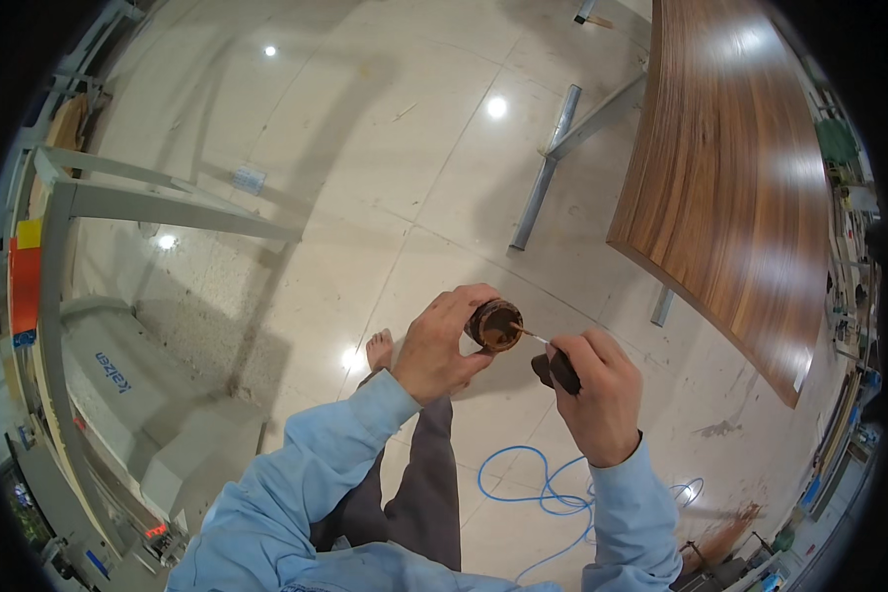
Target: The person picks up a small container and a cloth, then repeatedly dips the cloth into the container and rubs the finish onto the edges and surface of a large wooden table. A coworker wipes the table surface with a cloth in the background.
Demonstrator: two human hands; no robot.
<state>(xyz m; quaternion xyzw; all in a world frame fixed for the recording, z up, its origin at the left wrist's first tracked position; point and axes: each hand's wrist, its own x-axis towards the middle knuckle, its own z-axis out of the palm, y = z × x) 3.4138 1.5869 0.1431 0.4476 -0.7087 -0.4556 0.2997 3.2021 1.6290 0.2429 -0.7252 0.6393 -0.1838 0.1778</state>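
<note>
My left hand (442, 345) is closed round the side of a small jar (477, 324) with brown, smeared walls. The jar's open mouth faces up and toward the right, and dark brown matter shows inside. In my right hand (602, 390) is a thin brush (533, 335), its brown tip at the jar's rim and its pale shaft running back to my fingers. A dark brown piece (559, 371), either a cloth or a pad, is also pinched there; its exact kind is unclear. Both hands are held above the floor, in front of my body.
A wood-grain panel (730, 187) stands raised at the right on a metal stand (548, 173). Blue hose (548, 503) lies coiled on the tiled floor (405, 158) near my right forearm. At the left are a grey metal frame (168, 207) and a grey machine housing (128, 385).
</note>
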